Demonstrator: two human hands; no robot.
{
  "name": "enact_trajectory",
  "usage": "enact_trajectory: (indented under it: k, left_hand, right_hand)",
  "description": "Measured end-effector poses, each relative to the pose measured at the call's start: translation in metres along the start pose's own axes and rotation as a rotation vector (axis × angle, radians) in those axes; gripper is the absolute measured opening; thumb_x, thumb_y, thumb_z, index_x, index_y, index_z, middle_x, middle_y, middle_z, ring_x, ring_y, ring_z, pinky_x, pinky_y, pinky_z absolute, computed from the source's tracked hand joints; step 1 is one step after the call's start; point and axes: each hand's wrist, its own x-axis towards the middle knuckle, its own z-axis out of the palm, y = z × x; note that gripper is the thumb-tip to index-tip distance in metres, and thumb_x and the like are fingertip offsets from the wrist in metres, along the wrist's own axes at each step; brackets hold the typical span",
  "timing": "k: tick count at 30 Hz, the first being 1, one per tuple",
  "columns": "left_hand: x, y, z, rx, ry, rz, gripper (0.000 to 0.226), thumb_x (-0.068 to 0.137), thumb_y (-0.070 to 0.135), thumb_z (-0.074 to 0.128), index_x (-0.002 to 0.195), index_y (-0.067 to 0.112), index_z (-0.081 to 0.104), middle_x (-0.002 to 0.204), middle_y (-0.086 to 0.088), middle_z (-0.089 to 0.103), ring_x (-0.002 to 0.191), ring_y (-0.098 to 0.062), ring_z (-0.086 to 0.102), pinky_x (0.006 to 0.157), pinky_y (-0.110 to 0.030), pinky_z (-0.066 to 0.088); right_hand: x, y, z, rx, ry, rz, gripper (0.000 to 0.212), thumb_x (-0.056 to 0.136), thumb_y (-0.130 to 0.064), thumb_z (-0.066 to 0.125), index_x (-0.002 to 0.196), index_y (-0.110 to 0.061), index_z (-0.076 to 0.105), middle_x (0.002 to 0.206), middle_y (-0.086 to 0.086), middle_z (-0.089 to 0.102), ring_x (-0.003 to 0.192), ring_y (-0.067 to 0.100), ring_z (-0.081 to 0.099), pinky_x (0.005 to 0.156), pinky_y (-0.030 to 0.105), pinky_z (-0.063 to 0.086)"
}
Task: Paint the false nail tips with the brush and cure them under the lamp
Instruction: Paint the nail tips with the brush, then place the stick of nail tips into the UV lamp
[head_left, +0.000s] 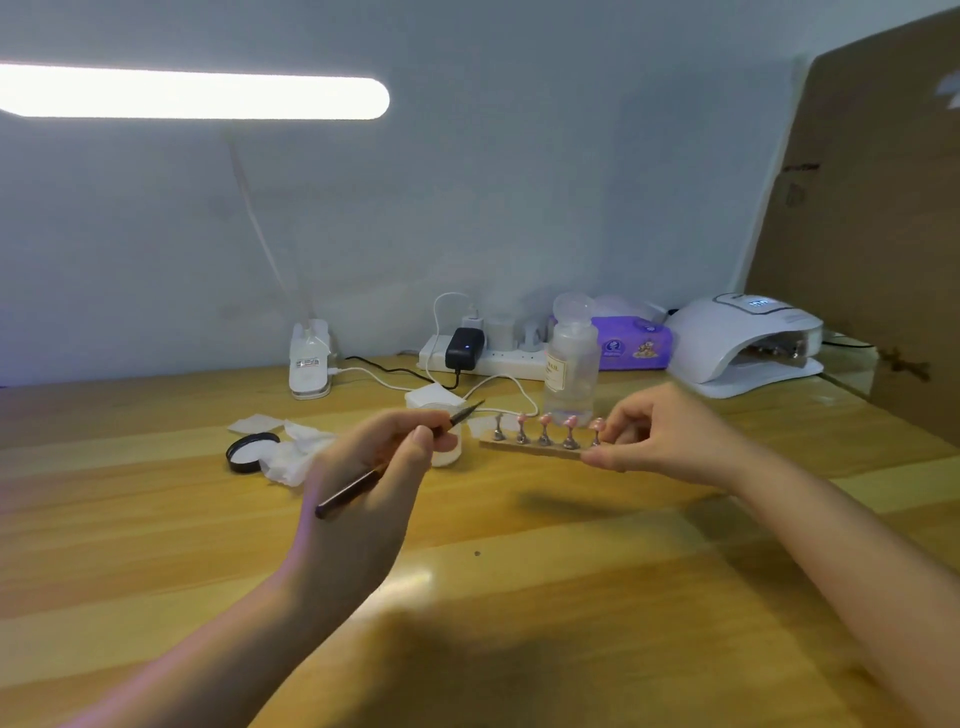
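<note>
Wooden table (519, 597) beneath left fingers (423, 439) pinching brush (363, 480), right fingers (621, 428) pinching nail holder (530, 448).

We see everything through one wide-angle head camera, looking forward and down across the wooden worktop (519, 597) toward its far edge and wall, both hands close below us.

Illumination is supplied by a lit desk lamp bar (192, 97) at upper left, blown out to pure white. A glare patch is seen on the wooden table (571, 597) near centre. Soft shadows are cast beneath both forearms. Overall sharpness is low; wide-angle bending is noted towards the edges.
</note>
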Motion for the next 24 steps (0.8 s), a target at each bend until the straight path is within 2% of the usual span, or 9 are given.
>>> enact_trajectory:
  k: [2, 3, 6, 7, 9, 12, 15, 18, 24]
  left_hand:
    - [0.006, 0.003, 0.019, -0.029, -0.041, 0.000, 0.020, 0.097, 0.011, 0.054, 0.105, 0.019, 0.070, 0.091, 0.005, 0.075, 0.083, -0.006, 0.070, 0.068, -0.013, 0.051]
    - [0.009, 0.004, 0.029, -0.049, -0.052, -0.011, 0.020, 0.097, 0.012, 0.054, 0.103, 0.021, 0.070, 0.090, 0.006, 0.075, 0.083, -0.007, 0.069, 0.066, -0.016, 0.052]
    - [0.017, 0.007, 0.068, -0.093, -0.094, 0.010, 0.018, 0.089, 0.022, 0.053, 0.098, 0.025, 0.068, 0.087, 0.004, 0.072, 0.081, -0.018, 0.066, 0.069, -0.037, 0.053]
    - [0.019, 0.005, 0.083, -0.058, -0.143, 0.050, 0.019, 0.089, 0.028, 0.051, 0.098, 0.026, 0.067, 0.087, 0.005, 0.071, 0.081, -0.017, 0.066, 0.069, -0.036, 0.052]
    - [0.024, -0.001, 0.115, 0.062, -0.244, 0.130, 0.026, 0.089, 0.033, 0.046, 0.101, 0.024, 0.067, 0.087, 0.008, 0.069, 0.079, -0.010, 0.064, 0.069, -0.025, 0.050]
    - [0.040, -0.017, 0.160, 0.110, -0.271, 0.135, 0.022, 0.093, 0.021, 0.052, 0.106, 0.013, 0.067, 0.080, 0.011, 0.060, 0.070, -0.006, 0.053, 0.065, -0.017, 0.041]
    - [0.052, -0.031, 0.184, 0.204, -0.337, 0.236, 0.018, 0.094, 0.009, 0.057, 0.109, 0.007, 0.067, 0.086, 0.006, 0.061, 0.076, -0.005, 0.053, 0.072, -0.024, 0.043]
    - [0.051, -0.039, 0.184, 0.343, -0.470, 0.430, 0.022, 0.095, 0.015, 0.053, 0.111, 0.006, 0.065, 0.096, -0.007, 0.066, 0.086, -0.023, 0.061, 0.073, -0.033, 0.049]
    - [0.052, -0.038, 0.183, 0.382, -0.422, 0.470, 0.022, 0.096, 0.017, 0.050, 0.109, 0.005, 0.064, 0.093, -0.007, 0.062, 0.083, -0.025, 0.060, 0.070, -0.037, 0.049]
  right_hand:
    - [-0.011, 0.020, -0.024, -0.020, 0.098, 0.046, 0.024, 0.064, -0.031, 0.087, 0.071, -0.014, 0.072, 0.055, -0.013, 0.064, 0.053, -0.011, 0.056, 0.047, 0.005, 0.038]
    - [-0.017, 0.032, -0.036, -0.027, 0.145, 0.076, 0.023, 0.063, -0.030, 0.087, 0.071, -0.014, 0.072, 0.053, -0.014, 0.063, 0.050, -0.009, 0.054, 0.045, 0.005, 0.037]
    - [-0.039, 0.069, -0.073, -0.092, 0.274, 0.179, 0.022, 0.063, -0.032, 0.085, 0.071, -0.017, 0.071, 0.055, -0.016, 0.064, 0.047, -0.004, 0.054, 0.041, 0.010, 0.038]
    - [-0.046, 0.082, -0.084, -0.117, 0.322, 0.215, 0.022, 0.063, -0.034, 0.085, 0.071, -0.018, 0.071, 0.057, -0.014, 0.065, 0.050, -0.001, 0.056, 0.043, 0.012, 0.038]
    - [-0.057, 0.106, -0.105, -0.152, 0.420, 0.292, 0.025, 0.061, -0.041, 0.084, 0.068, -0.021, 0.071, 0.060, -0.008, 0.067, 0.059, 0.009, 0.061, 0.050, 0.021, 0.042]
    - [-0.062, 0.133, -0.123, -0.222, 0.487, 0.404, 0.030, 0.063, -0.047, 0.082, 0.068, -0.020, 0.070, 0.064, -0.001, 0.068, 0.066, 0.017, 0.064, 0.057, 0.033, 0.050]
    - [-0.055, 0.150, -0.130, -0.282, 0.556, 0.453, 0.037, 0.066, -0.050, 0.079, 0.068, -0.015, 0.068, 0.067, 0.000, 0.067, 0.066, 0.017, 0.062, 0.054, 0.031, 0.048]
    - [-0.039, 0.163, -0.133, -0.297, 0.632, 0.466, 0.036, 0.070, -0.048, 0.079, 0.069, -0.014, 0.067, 0.074, -0.001, 0.067, 0.070, 0.016, 0.061, 0.056, 0.027, 0.042]
    - [0.005, 0.177, -0.131, -0.246, 0.699, 0.524, 0.044, 0.073, -0.047, 0.077, 0.064, -0.005, 0.067, 0.073, 0.011, 0.068, 0.071, 0.026, 0.062, 0.066, 0.037, 0.051]
